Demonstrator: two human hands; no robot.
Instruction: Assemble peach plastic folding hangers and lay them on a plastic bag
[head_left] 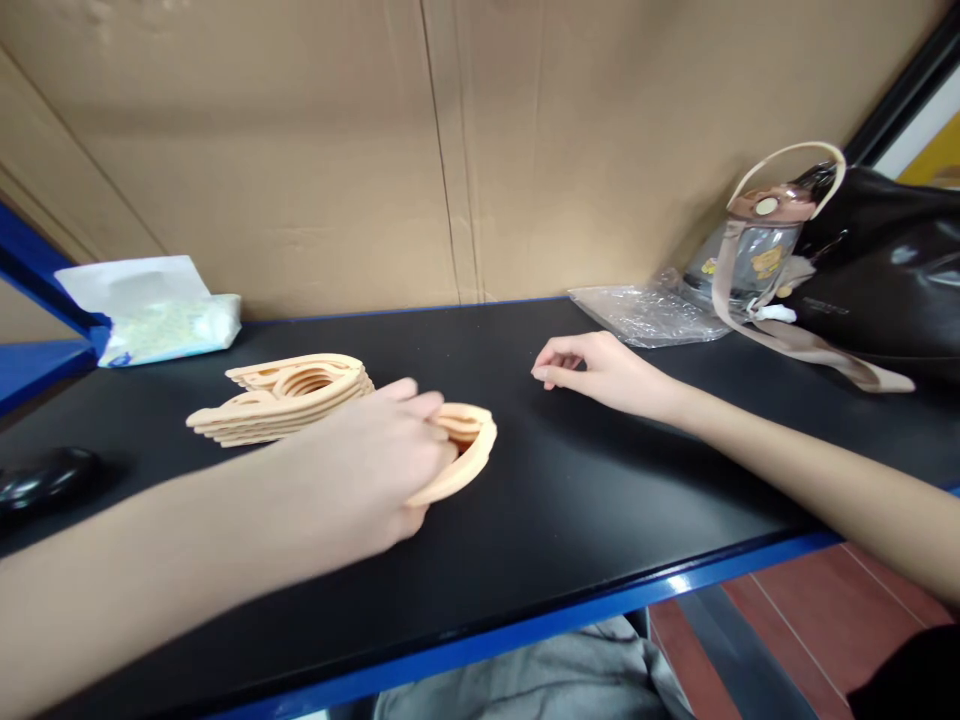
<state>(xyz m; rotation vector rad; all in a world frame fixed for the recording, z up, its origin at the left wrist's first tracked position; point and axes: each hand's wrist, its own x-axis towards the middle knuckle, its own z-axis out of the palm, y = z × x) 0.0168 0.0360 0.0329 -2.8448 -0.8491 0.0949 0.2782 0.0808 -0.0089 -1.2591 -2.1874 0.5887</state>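
My left hand (375, 465) is closed on a peach-coloured flat plastic piece (469, 450) that lies on the black tabletop (600, 480). Just behind and left of it sits a stack of several matching peach pieces (289, 395). My right hand (596, 368) rests on the table to the right, holding nothing, its fingers loosely curled and apart, the fingertips pointing left.
A pack of tissues (154, 310) lies at the back left. A clear plastic bag (645, 312), a bottle with a strap (757, 250) and a dark handbag (885, 270) stand at the back right. A black object (45, 480) sits at the left edge. Cardboard (450, 150) walls the back.
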